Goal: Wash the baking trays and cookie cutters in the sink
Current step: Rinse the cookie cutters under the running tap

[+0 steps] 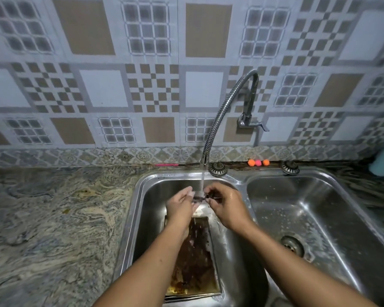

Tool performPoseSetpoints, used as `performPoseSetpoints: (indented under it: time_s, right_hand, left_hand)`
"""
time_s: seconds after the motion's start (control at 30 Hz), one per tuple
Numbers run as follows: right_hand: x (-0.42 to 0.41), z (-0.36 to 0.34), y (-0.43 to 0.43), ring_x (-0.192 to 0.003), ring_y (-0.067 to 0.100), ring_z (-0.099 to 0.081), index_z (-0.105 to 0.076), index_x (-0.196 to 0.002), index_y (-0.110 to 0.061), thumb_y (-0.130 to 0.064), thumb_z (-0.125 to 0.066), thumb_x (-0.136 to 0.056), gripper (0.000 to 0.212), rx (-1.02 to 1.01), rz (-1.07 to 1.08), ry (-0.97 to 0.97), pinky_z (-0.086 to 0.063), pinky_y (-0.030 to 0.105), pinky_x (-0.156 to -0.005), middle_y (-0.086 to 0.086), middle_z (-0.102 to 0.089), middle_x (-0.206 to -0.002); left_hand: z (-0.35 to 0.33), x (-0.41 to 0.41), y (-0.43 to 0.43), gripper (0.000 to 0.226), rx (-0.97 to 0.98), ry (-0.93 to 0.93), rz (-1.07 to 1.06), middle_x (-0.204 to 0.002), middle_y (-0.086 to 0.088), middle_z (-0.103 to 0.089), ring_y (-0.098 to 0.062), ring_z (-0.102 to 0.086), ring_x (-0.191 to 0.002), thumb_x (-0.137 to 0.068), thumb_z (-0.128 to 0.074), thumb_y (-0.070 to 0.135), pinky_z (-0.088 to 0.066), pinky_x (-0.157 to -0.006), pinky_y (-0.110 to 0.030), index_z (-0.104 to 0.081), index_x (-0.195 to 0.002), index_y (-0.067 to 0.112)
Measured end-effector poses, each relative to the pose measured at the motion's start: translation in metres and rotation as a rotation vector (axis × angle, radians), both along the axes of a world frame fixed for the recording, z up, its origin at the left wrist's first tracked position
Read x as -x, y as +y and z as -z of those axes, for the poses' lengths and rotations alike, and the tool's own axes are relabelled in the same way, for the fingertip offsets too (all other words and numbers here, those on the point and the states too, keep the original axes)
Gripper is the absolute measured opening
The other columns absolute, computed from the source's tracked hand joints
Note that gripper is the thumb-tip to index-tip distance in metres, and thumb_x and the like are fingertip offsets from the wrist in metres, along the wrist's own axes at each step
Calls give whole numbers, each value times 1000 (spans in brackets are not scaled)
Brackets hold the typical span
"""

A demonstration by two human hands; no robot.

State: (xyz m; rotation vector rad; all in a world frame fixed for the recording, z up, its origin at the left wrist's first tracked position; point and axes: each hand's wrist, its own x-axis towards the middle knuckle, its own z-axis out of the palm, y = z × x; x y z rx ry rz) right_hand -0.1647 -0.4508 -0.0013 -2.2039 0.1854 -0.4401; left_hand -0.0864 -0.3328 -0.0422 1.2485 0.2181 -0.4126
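Both hands pinch a small dark cookie cutter [201, 197] under the faucet [222, 111] stream near the back edge of the left sink basin [146, 209]: left hand [181, 206] one end, right hand [227, 207] the other. A stained baking tray [193, 258] lies below, toward the front edge. Turning the cutter slowly in the stream while rubbing its inner edges with the fingertips should probably loosen residue best.

Dim, even indoor light, soft glare on the steel sink [248, 180], wide-angle bending, blurry edges.

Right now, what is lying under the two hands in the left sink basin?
A dirty baking tray with brown residue lies in the left basin below the left hand and right hand. The forearms cover its top corners. A small dark item is between the hands.
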Motion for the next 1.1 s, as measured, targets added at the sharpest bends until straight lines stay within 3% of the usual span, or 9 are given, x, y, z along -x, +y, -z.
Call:
performPoseSetpoints:
  time_s: [0.1,0.3,0.4,0.5,0.6,0.7,0.8,0.93,1.1]
  right_hand:
    - [-5,3,-3,-86,6,-71,-71,-87,-28,1,-73,-84,29,-195,83,85,-59,41,-87,-10,-74,-90]
    - [-29,-25,11,-81,10,-70,-69,-100,-29,-11,-68,-85,24,-53,13,121,-57,26,-77,-6,-73,-86]
    - [-21,-25,12,-84,4,-68,-68,-102,-32,-10,-67,-82,30,67,-34,82,-55,22,-79,-12,-73,-92]
    - [-9,-10,2,-78,5,-67,-67,-93,-31,-2,-73,-78,34,-36,6,61,-57,28,-77,-10,-72,-87]
    - [-4,-4,-5,-71,6,-61,-70,-82,-26,7,-76,-76,34,-283,102,104,-58,42,-81,-4,-71,-80]
    - [-13,-16,-7,-77,10,-62,-70,-88,-22,7,-74,-79,30,-370,126,108,-57,45,-88,1,-71,-86]
    - [-19,-28,-6,-83,9,-66,-70,-97,-26,1,-72,-81,32,-231,99,130,-57,35,-89,-7,-71,-90]
    - [-9,-30,0,-85,2,-61,-74,-103,-29,-8,-69,-78,33,90,-7,146,-41,1,-73,-13,-71,-96]
    - [7,-13,-16,-68,7,-59,-70,-88,-22,2,-78,-74,28,-153,51,83,-52,22,-68,-11,-67,-75]
  left_hand:
    - [-6,-5,4,23,-141,-147,-6,-115,-10,-73,-21,-72,-99,-96,-65,7,-60,-84,-29,-70,-118,13]
    - [-5,9,1,21,183,199,-65,-83,-14,-77,-20,-75,-69,-102,-51,3,-59,-56,-25,-66,-116,0]
    - [-2,11,-1,22,165,164,-119,-91,-16,-76,-23,-76,-78,-101,-53,1,-61,-73,-32,-66,-118,-1]
    - [-4,4,3,25,-119,-48,-118,-107,-9,-75,-23,-74,-94,-95,-64,3,-58,-93,-39,-70,-118,11]
    - [-12,-2,0,26,-259,-194,-69,-107,-4,-76,-21,-73,-95,-91,-70,7,-57,-95,-44,-73,-115,16]
    - [-20,0,-7,21,-142,-59,-64,-103,-7,-75,-22,-73,-92,-94,-67,5,-61,-84,-35,-72,-113,11]
    - [-9,9,-14,21,74,172,-22,-104,-22,-73,-26,-70,-82,-99,-59,5,-60,-69,-33,-67,-117,0]
    - [-4,23,-21,26,194,234,-74,-100,-26,-70,-30,-68,-81,-98,-49,-7,-63,-62,-30,-63,-120,-4]
    - [-24,17,-22,12,-55,-48,-96,-91,-9,-72,-23,-68,-85,-94,-65,0,-57,-70,-28,-68,-103,7]
